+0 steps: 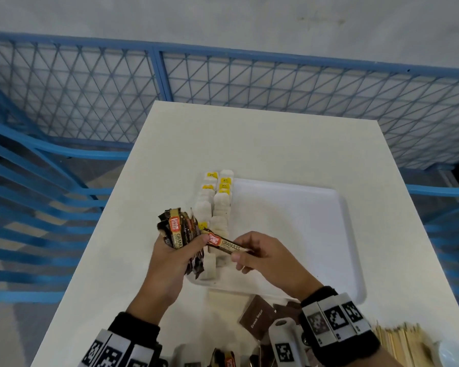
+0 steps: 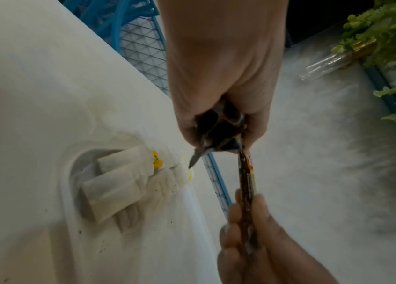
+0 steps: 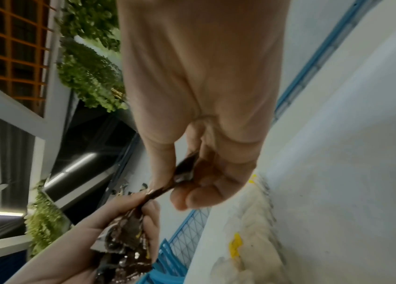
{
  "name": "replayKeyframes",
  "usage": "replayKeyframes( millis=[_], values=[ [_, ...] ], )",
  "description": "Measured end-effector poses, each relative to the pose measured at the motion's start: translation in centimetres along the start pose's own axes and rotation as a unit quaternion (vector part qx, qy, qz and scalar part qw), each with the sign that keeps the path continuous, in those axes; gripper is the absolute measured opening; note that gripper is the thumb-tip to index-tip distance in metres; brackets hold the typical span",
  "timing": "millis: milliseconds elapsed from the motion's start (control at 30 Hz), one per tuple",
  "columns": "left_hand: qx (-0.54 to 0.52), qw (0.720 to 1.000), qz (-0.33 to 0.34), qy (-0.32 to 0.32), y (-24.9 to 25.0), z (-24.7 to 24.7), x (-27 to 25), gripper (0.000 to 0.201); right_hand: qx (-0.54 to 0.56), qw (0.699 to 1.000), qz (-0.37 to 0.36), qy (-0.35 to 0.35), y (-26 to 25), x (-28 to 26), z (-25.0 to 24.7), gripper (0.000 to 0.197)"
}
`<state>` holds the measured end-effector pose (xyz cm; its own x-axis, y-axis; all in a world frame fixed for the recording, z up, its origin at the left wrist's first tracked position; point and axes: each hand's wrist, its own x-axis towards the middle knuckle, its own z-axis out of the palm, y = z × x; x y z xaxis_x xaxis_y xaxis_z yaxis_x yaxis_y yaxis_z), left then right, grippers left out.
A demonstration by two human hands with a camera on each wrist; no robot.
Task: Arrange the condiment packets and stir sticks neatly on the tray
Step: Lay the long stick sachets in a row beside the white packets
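My left hand (image 1: 174, 256) grips a bundle of dark coffee granule packets (image 1: 179, 231) upright, just left of the white tray (image 1: 302, 221). My right hand (image 1: 260, 254) pinches one end of a single coffee packet (image 1: 227, 245), whose other end touches the left thumb and bundle. The same packet (image 2: 246, 184) shows edge-on in the left wrist view, and as a dark strip (image 3: 167, 187) in the right wrist view. Two rows of white tea bags with yellow tags (image 1: 217, 200) lie along the tray's left side. Wooden stir sticks (image 1: 400, 343) lie at the table's near right.
A brown sugar packet (image 1: 257, 317) and more dark packets (image 1: 224, 358) lie on the white table (image 1: 249, 139) near its front edge. Blue wire fencing (image 1: 90, 88) surrounds the table. Most of the tray's right part is bare.
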<state>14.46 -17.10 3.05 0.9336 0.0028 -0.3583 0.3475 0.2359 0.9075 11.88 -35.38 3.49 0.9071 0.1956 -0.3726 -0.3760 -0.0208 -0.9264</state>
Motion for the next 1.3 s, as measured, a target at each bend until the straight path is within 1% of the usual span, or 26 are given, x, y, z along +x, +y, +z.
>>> replayKeyframes(
  millis=[67, 133, 200, 300, 400, 433, 500, 567, 633, 667, 733, 767, 800, 867, 900, 1000, 1067, 1133, 1167, 1300],
  values=[
    [0.002, 1.0, 0.005, 0.015, -0.1, -0.1, 0.3, 0.02, 0.073, 0.997, 0.021, 0.028, 0.4, 0.2, -0.5, 0.01],
    [0.018, 1.0, 0.007, 0.021, -0.1, 0.1, 0.4, 0.022, 0.156, 0.985, 0.04, 0.055, 0.7, 0.6, -0.9, 0.008],
    [0.031, 0.999, 0.012, 0.027, -0.2, 0.3, 0.8, 0.024, 0.204, 0.975, 0.052, 0.067, 0.9, 1.1, -1.2, 0.011],
    [0.048, 0.998, 0.034, 0.038, -0.5, 0.4, 1.5, 0.028, 0.194, 0.976, 0.052, 0.081, 0.6, 2.0, -1.6, 0.013],
    [0.058, 0.996, 0.038, 0.048, -0.7, 0.7, 2.2, 0.027, 0.155, 0.977, 0.045, 0.137, 0.2, 3.3, -2.3, 0.007],
    [0.057, 0.997, 0.034, 0.048, -0.8, 0.9, 2.5, 0.025, 0.149, 0.976, 0.043, 0.153, 0.2, 3.8, -2.5, 0.008],
    [0.051, 0.998, 0.013, 0.041, -0.9, 1.2, 3.2, 0.021, 0.145, 0.975, 0.038, 0.164, 0.3, 4.8, -3.0, 0.012],
    [0.031, 0.999, -0.018, 0.029, -0.7, 1.4, 3.9, 0.018, 0.147, 0.977, 0.032, 0.149, 0.4, 5.3, -3.5, 0.01],
    [0.002, 0.999, -0.047, 0.02, -0.6, 1.3, 4.5, 0.02, 0.159, 0.976, 0.029, 0.148, 0.5, 6.0, -4.1, 0.01],
    [-0.014, 0.998, -0.058, 0.017, -0.5, 1.2, 4.7, 0.02, 0.162, 0.973, 0.031, 0.164, 0.6, 6.4, -4.6, 0.011],
    [-0.034, 0.997, -0.073, 0.019, -0.5, 0.8, 5.0, 0.007, 0.159, 0.961, 0.039, 0.223, 0.9, 7.6, -5.9, 0.008],
    [-0.045, 0.996, -0.078, 0.023, -0.5, 0.6, 4.9, 0.003, 0.154, 0.953, 0.045, 0.256, 1.1, 8.3, -6.6, 0.006],
    [-0.056, 0.995, -0.083, 0.029, -0.6, 0.3, 5.0, 0.005, 0.142, 0.947, 0.05, 0.285, 1.3, 9.0, -7.5, 0.005],
    [-0.065, 0.992, -0.095, 0.043, -0.8, -0.5, 4.9, 0.005, 0.106, 0.939, 0.067, 0.319, 1.7, 10.4, -9.1, 0.004],
    [-0.069, 0.991, -0.103, 0.053, -1.0, -0.9, 4.9, 0.004, 0.085, 0.939, 0.076, 0.324, 1.8, 11.1, -9.7, 0.001],
    [-0.073, 0.988, -0.117, 0.07, -1.2, -1.8, 4.9, 0.007, 0.046, 0.937, 0.095, 0.334, 2.5, 13.2, -11.0, 0.006],
    [-0.061, 0.989, -0.118, 0.07, -1.2, -2.0, 4.9, 0.011, 0.012, 0.934, 0.102, 0.342, 2.8, 14.3, -11.2, 0.006],
    [-0.05, 0.99, -0.116, 0.067, -1.2, -1.9, 4.8, 0.014, -0.038, 0.93, 0.107, 0.35, 2.9, 15.1, -11.2, 0.016],
    [-0.048, 0.99, -0.114, 0.065, -1.1, -1.9, 4.8, 0.017, -0.067, 0.927, 0.107, 0.354, 2.8, 15.5, -11.0, 0.019],
    [-0.04, 0.993, -0.103, 0.051, -0.8, -1.5, 4.6, 0.03, -0.152, 0.917, 0.105, 0.355, 2.3, 16.3, -10.5, 0.019]
  ],
)
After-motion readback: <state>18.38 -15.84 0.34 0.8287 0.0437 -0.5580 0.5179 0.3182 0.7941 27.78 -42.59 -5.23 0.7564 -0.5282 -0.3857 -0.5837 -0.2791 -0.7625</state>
